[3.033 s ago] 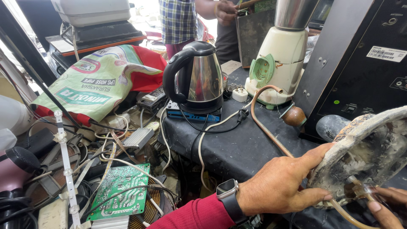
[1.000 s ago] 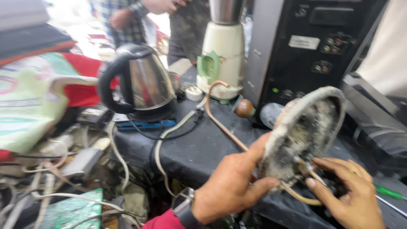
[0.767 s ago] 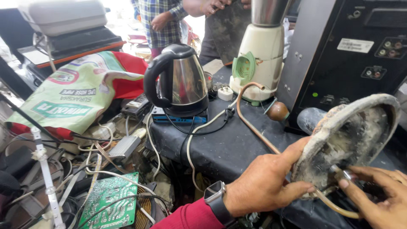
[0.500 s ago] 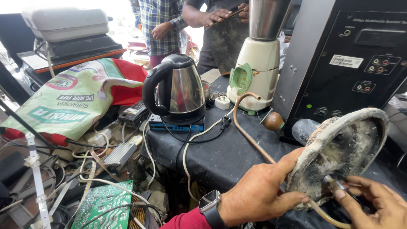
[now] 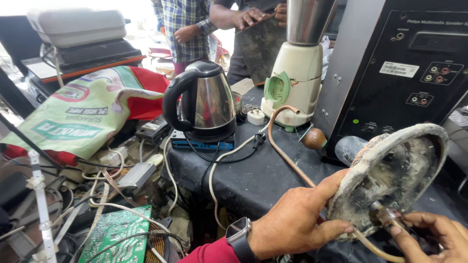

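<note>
Since half a second ago the view has barely shifted: the corroded round plate [image 5: 390,180] sits a little further right in the picture, and both hands keep their hold on it.

In the head view, the left hand [image 5: 297,221], with a smartwatch [image 5: 237,231] at the wrist, is closed on the plate's lower left rim, thumb across its face and fingers behind. The right hand [image 5: 434,236] comes in at the bottom right corner, its fingertips pinching a small metal fitting [image 5: 385,214] at the plate's lower edge. The plate is held tilted, nearly on edge, above the black cloth of the surface [image 5: 253,175], between the two hands. A thin copper tube [image 5: 285,146] curves from behind the left hand up toward a pale mixer base [image 5: 295,83]. A steel kettle [image 5: 204,102] stands left of that. A black speaker cabinet [image 5: 404,68] rises just behind the plate. Down on the left lie tangled wires and a green circuit board [image 5: 114,234]. Two other people stand at the far edge.
</note>
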